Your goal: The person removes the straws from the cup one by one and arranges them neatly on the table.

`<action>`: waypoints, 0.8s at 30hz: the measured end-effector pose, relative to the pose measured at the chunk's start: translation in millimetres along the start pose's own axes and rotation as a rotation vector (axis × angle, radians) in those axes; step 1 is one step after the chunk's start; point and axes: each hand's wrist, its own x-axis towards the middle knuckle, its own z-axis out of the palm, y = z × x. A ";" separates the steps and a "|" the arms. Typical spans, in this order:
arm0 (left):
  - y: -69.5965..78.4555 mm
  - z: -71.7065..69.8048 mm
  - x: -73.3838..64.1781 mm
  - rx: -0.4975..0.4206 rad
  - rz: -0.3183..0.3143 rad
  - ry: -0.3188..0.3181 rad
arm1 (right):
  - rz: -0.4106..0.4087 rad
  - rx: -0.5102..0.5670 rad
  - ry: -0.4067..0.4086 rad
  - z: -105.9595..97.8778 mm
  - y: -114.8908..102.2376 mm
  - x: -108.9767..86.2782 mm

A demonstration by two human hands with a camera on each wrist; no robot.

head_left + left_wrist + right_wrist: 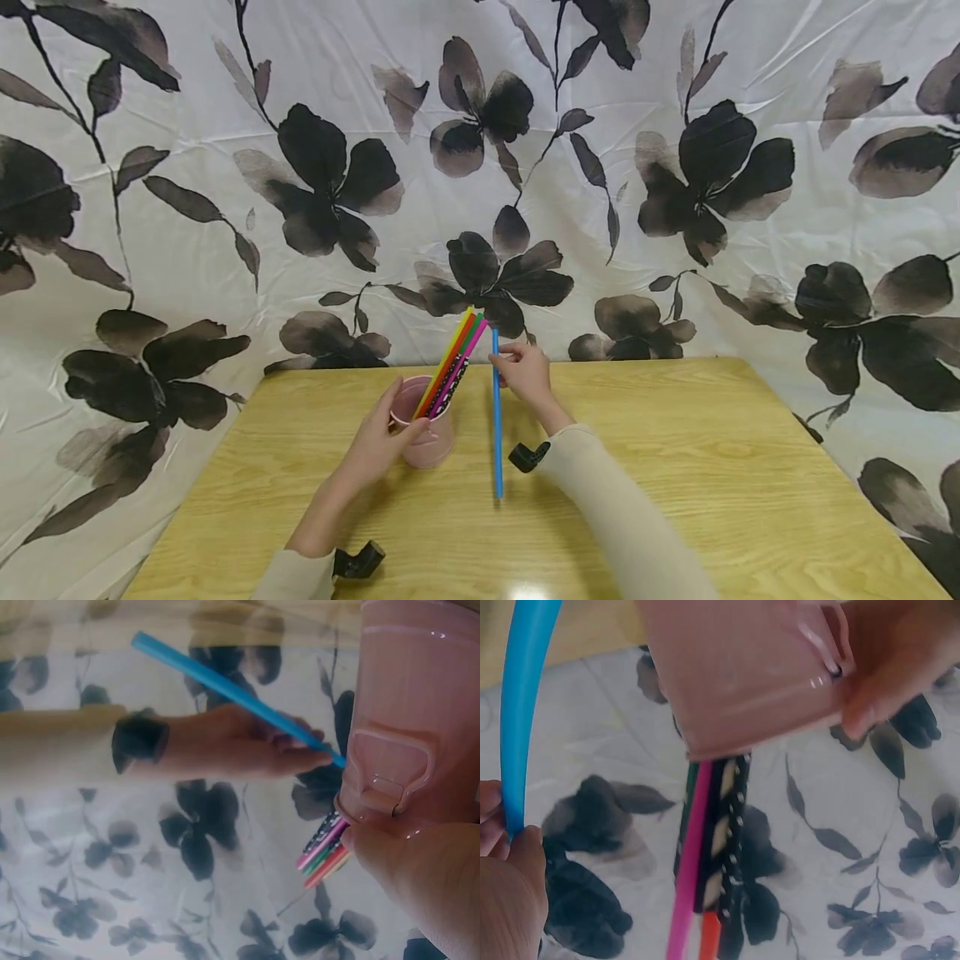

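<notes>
Blue straw (497, 442) is pinched near its upper end by the right hand (527, 375), mostly hanging below the grip. Left of that pinch, the left hand (377, 439) clasps a pink cup (432, 452) of coloured straws (454, 360).

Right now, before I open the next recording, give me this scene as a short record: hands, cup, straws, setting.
Left hand: holds the pink cup
Right hand: pinches the blue straw near its upper end in the head view
Cup contents: straws in yellow, orange, green and magenta, plus black patterned ones, leaning right in the head view
Blue straw position: outside the cup, to its right in the head view
Surface: wood-grain table
Backdrop: white cloth with dark flowers
Unclear: whether the blue straw touches the table
</notes>
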 end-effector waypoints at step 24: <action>2.6 0.6 -0.9 -0.008 -0.044 -0.002 | 0.147 -0.232 0.008 9.5 56.0 2.4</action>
